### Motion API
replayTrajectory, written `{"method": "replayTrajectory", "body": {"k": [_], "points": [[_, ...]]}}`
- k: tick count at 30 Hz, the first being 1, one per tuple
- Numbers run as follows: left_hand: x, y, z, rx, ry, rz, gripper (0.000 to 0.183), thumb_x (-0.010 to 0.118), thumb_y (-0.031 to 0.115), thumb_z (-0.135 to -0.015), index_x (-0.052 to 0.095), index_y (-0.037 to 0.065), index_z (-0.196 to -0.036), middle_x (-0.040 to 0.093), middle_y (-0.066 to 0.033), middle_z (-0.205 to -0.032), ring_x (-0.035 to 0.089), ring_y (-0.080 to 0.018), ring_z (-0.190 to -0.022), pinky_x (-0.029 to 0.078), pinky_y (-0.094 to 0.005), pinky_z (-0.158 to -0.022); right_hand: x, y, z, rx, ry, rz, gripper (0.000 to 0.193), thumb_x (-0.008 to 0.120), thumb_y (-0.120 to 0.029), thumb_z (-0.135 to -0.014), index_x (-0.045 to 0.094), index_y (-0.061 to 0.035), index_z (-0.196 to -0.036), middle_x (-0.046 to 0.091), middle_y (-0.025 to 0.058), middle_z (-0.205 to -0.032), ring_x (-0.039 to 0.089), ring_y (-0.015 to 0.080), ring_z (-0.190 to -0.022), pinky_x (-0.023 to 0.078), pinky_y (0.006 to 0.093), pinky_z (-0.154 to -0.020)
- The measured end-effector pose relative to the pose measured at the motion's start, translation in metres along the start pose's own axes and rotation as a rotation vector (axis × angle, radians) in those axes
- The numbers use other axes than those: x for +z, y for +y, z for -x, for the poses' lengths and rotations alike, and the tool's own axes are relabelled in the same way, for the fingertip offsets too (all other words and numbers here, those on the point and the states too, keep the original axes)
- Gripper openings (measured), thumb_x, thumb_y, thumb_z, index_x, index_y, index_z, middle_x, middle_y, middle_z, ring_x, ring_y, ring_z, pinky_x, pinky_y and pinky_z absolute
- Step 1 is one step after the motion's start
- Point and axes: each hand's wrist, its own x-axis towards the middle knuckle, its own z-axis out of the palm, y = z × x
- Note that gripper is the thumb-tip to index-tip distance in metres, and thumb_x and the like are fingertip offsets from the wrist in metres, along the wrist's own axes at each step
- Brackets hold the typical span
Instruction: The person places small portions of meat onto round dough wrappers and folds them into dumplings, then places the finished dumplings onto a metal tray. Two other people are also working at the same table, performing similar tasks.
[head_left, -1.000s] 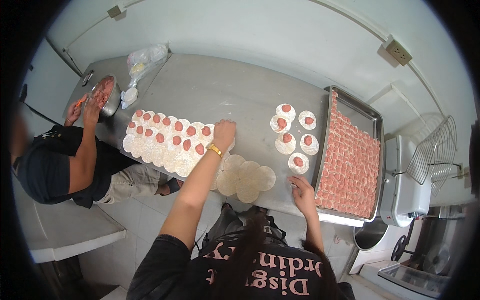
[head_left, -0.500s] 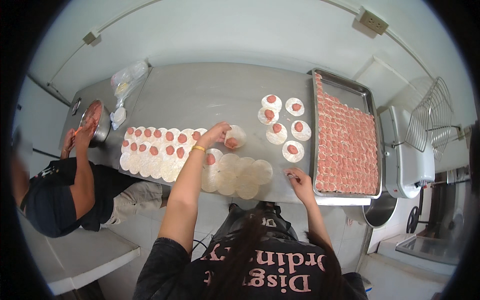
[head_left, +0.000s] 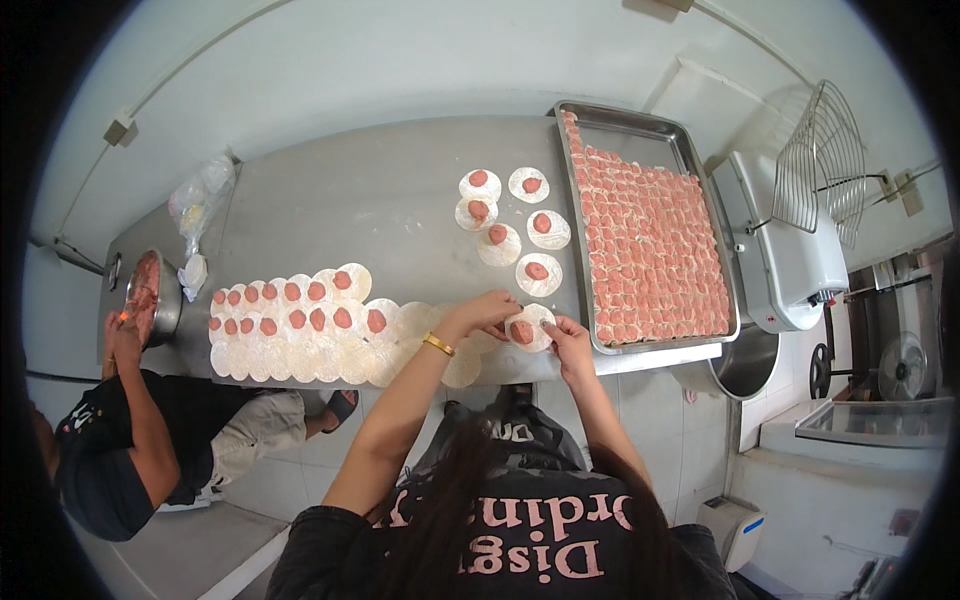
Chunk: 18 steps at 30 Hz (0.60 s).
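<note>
Both hands hold one round dough wrapper [head_left: 541, 316] with a lump of pink meat filling [head_left: 521, 332] on it. My left hand [head_left: 488, 314], a yellow band on its wrist, pinches the left edge. At the right edge my right hand [head_left: 570, 345] closes its fingers. Beneath and left of my left forearm lie overlapping bare wrappers [head_left: 462, 362]. Further left, rows of overlapping wrappers [head_left: 290, 355] carry meat lumps on their upper part. Several separate filled wrappers [head_left: 538, 274] lie flat beyond my hands.
At right, a large metal tray [head_left: 640, 143] holds many rows of small pink-topped pieces. A white machine with a wire guard [head_left: 820, 165] stands beyond it. At far left, a person [head_left: 130, 430] has hands at a metal bowl [head_left: 170, 297] of meat. A plastic bag [head_left: 200, 200] lies near the bowl.
My left hand has brought the filled wrapper right and nearer to me. My right hand has risen to meet it and now grips its right edge. The view has shifted.
</note>
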Motion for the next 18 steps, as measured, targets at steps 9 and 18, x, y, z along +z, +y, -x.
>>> {"method": "replayTrajectory", "body": {"k": [9, 18], "points": [[0.037, -0.052, -0.017, 0.156, 0.204, -0.018, 0.026, 0.050, 0.007, -0.088, 0.059, -0.003, -0.110, 0.063, -0.0064, -0.093, 0.062, -0.0097, -0.082, 0.051, -0.0218, -0.067, -0.024, 0.030, 0.007, -0.065, 0.084, -0.013, 0.026, 0.054, 0.003, -0.082, 0.064, 0.0014, -0.106, 0.065, 0.0021, -0.087, 0.058, 0.0065, -0.076, 0.045, 0.0194, -0.063], [0.050, -0.055, -0.008, 0.389, 0.207, 0.175, 0.026, 0.059, 0.004, -0.085, 0.059, 0.000, -0.110, 0.062, -0.0039, -0.098, 0.059, -0.0097, -0.085, 0.049, -0.0222, -0.071, -0.015, 0.024, 0.013, -0.194, 0.000, 0.020, 0.025, 0.053, 0.006, -0.084, 0.061, 0.0009, -0.106, 0.065, 0.0037, -0.095, 0.058, 0.0073, -0.078, 0.045, 0.0192, -0.068]]}}
